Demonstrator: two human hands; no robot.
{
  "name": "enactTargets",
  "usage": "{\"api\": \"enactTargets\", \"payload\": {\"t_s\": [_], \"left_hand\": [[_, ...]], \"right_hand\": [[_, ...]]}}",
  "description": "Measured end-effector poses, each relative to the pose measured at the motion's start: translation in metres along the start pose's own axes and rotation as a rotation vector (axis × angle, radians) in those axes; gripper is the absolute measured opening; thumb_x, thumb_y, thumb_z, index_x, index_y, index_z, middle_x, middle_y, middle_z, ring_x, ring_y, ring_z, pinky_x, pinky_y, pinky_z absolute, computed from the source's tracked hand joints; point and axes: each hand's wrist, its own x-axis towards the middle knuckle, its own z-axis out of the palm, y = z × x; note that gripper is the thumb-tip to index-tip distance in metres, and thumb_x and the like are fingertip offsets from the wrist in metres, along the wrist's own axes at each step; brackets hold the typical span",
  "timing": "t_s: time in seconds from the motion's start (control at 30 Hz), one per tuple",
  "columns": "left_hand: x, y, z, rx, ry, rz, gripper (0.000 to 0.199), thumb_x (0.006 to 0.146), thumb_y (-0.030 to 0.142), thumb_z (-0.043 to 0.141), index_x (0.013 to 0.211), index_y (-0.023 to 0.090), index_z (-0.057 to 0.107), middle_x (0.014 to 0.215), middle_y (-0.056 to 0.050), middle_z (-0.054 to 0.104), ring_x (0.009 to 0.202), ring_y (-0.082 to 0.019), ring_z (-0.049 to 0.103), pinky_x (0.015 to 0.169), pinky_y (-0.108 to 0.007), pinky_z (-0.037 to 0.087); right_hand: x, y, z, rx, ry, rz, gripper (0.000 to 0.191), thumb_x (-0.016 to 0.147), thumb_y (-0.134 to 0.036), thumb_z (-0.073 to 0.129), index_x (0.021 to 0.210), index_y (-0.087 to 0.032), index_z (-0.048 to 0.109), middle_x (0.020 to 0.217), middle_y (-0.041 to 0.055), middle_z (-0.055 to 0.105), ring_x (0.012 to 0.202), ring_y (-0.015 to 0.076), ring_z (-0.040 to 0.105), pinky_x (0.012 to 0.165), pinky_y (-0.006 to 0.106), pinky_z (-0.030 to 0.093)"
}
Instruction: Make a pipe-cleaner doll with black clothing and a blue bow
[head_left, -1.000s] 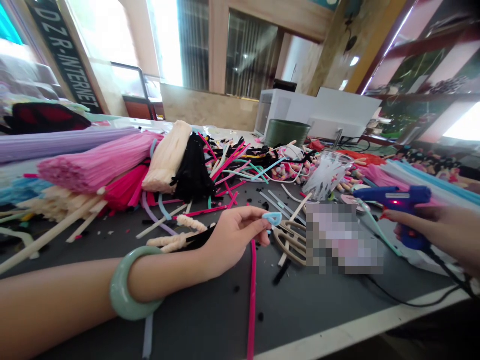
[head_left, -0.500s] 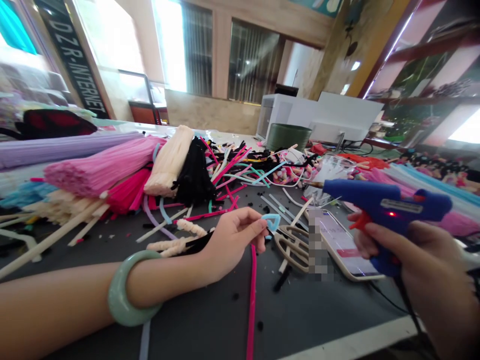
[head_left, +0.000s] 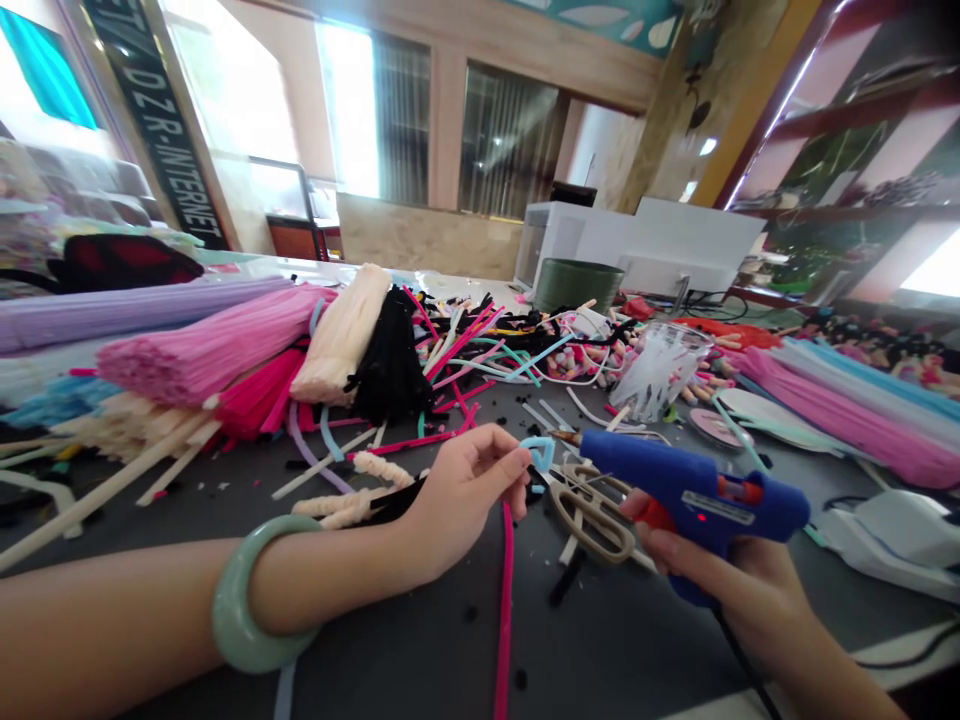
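My left hand (head_left: 465, 490) pinches a small light-blue pipe cleaner loop (head_left: 540, 452) between thumb and fingertips, with a jade bangle (head_left: 255, 595) around the wrist. My right hand (head_left: 720, 565) grips a blue hot glue gun (head_left: 690, 500) with a red trigger. Its metal nozzle points left, a short way from the loop and not touching it. Beige-handled scissors (head_left: 592, 515) lie on the table beneath the gun. A magenta pipe cleaner (head_left: 504, 600) runs down from just below my left hand, and I cannot tell whether it is held.
Bundles of lilac, pink, cream and black pipe cleaners (head_left: 214, 355) lie at the left on a dark grey table (head_left: 600, 650). Loose pieces are scattered around them. A clear cup of white sticks (head_left: 660, 370) and a green bucket (head_left: 577, 285) stand behind.
The glue gun has moved left and down, and its nozzle now points toward the blue loop. My left hand has stayed almost still, holding the loop.
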Motion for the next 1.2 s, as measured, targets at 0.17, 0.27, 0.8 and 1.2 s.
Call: {"api": "enactTargets", "payload": {"t_s": [0.17, 0.27, 0.8, 1.2], "left_hand": [[-0.0006, -0.0003, -0.0002, 0.003, 0.011, -0.003, 0.021, 0.088, 0.031, 0.058, 0.076, 0.014, 0.050, 0.057, 0.004, 0.055, 0.051, -0.006, 0.053, 0.057, -0.020, 0.042], [-0.0009, -0.0002, 0.0003, 0.001, 0.016, -0.008, 0.021, 0.088, 0.031, 0.058, 0.078, 0.015, 0.050, 0.056, 0.004, 0.056, 0.051, -0.006, 0.053, 0.058, -0.020, 0.041], [-0.0007, 0.0003, 0.0000, 0.075, 0.009, 0.014, 0.019, 0.089, 0.029, 0.057, 0.077, 0.015, 0.050, 0.052, 0.005, 0.057, 0.048, -0.005, 0.048, 0.052, -0.019, 0.035], [-0.0025, 0.0015, 0.0001, 0.077, 0.010, 0.008, 0.021, 0.088, 0.031, 0.058, 0.077, 0.016, 0.049, 0.053, 0.004, 0.057, 0.051, -0.007, 0.051, 0.054, -0.021, 0.035]], "right_hand": [[-0.0020, 0.0000, 0.0048, 0.043, 0.011, 0.041, 0.015, 0.066, -0.029, 0.076, 0.080, -0.025, 0.073, 0.075, 0.0009, 0.073, 0.068, 0.0175, 0.067, 0.064, 0.023, 0.055], [-0.0013, -0.0005, 0.0057, 0.035, 0.001, 0.025, 0.014, 0.066, -0.029, 0.076, 0.079, -0.024, 0.074, 0.075, 0.0008, 0.073, 0.068, 0.0171, 0.067, 0.063, 0.021, 0.054], [-0.0023, -0.0017, 0.0077, 0.037, -0.015, 0.032, 0.015, 0.067, -0.031, 0.075, 0.081, -0.025, 0.072, 0.075, 0.0001, 0.073, 0.072, 0.0175, 0.069, 0.066, 0.021, 0.055], [-0.0017, 0.0003, 0.0042, -0.064, -0.028, -0.031, 0.012, 0.071, -0.033, 0.071, 0.075, -0.022, 0.070, 0.069, 0.0011, 0.068, 0.065, 0.0177, 0.064, 0.062, 0.025, 0.054]]}}
